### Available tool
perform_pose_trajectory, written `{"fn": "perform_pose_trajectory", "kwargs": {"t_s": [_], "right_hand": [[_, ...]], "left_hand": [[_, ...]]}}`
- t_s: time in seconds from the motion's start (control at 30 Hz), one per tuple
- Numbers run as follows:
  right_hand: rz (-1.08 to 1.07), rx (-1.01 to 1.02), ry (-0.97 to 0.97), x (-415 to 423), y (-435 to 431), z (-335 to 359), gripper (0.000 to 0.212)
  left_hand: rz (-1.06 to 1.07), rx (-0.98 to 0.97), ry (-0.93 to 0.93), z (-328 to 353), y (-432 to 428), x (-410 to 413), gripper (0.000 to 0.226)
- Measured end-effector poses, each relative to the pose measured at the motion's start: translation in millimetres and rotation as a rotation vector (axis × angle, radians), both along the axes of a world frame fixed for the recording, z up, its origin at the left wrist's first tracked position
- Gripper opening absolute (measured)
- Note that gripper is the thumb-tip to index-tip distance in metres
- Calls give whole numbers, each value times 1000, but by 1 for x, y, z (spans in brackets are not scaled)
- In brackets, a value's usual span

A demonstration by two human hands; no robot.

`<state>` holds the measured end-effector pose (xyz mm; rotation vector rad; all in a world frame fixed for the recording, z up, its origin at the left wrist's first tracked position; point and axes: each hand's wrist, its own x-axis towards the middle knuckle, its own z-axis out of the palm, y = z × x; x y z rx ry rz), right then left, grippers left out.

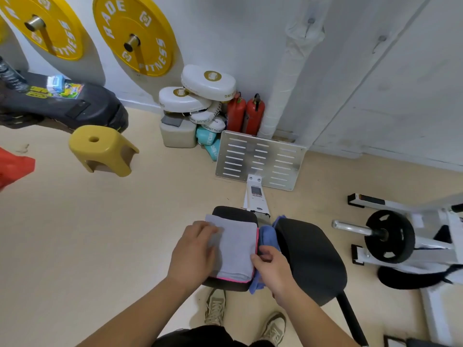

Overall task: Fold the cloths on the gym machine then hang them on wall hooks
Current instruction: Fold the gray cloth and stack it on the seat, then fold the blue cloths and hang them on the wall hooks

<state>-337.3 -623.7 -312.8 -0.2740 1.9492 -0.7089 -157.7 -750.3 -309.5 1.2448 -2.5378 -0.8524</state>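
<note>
Around me the floor is crowded: a yellow stool (102, 149) off to my left, white pads (200, 96) stacked in the corner beside two red fire extinguishers (246, 113), and the machine's slotted metal footplate (260, 160) leaning ahead of me. Two yellow weight plates (132, 33) hang on the wall, with bare wall hooks (309, 25) further right. A black weight plate (388, 236) on its bar sits well to my right.

The grey cloth (235, 249), folded with a pink edge showing, lies on the left black pad (234, 214) of the machine. A blue cloth (268, 237) is bunched in the gap between that pad and the larger right pad (310, 259).

My left hand (195, 249) lies flat and open on the grey cloth's left side, pressing it down. My right hand (271, 269) pinches the cloth's right edge between thumb and fingers, touching the blue cloth too.
</note>
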Motion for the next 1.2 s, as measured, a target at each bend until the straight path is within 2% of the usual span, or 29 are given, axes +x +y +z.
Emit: {"fn": "perform_pose_trajectory", "kwargs": {"t_s": [0.07,0.13,0.23,0.33,0.4,0.47,0.53,0.6,0.73,0.93,1.07,1.2], "right_hand": [[-26,8,-36,-6,8,6,24],[-58,14,-39,-12,18,16,14],[-70,4,-51,-25,37,32,11],[-130,-12,-68,-39,59,45,12],[-160,-15,-53,-50,74,52,13],[-192,-28,-60,-62,91,62,13],[-222,-52,-69,-79,115,73,14],[-245,-78,-51,-103,147,82,15],[-281,-91,-16,-164,230,78,16],[-318,-99,-6,-257,329,50,14],[-261,-63,-17,-293,347,38,16],[-131,-12,-60,-318,325,22,16]], "left_hand": [[-205,-62,-28,-4,10,-12,45],[-330,-29,-171,-11,20,-25,42],[-350,-49,-386,-13,31,-38,48],[-313,-82,-492,-7,44,-56,53],[-318,-119,-478,4,58,-75,46],[-334,-95,-348,11,79,-95,36],[-341,18,-198,18,108,-117,25],[-371,118,-122,16,139,-140,31],[-404,229,-128,11,205,-193,32],[-270,358,-148,10,295,-270,27],[-185,423,-179,21,321,-296,47],[-122,427,-180,12,315,-325,52]]}}
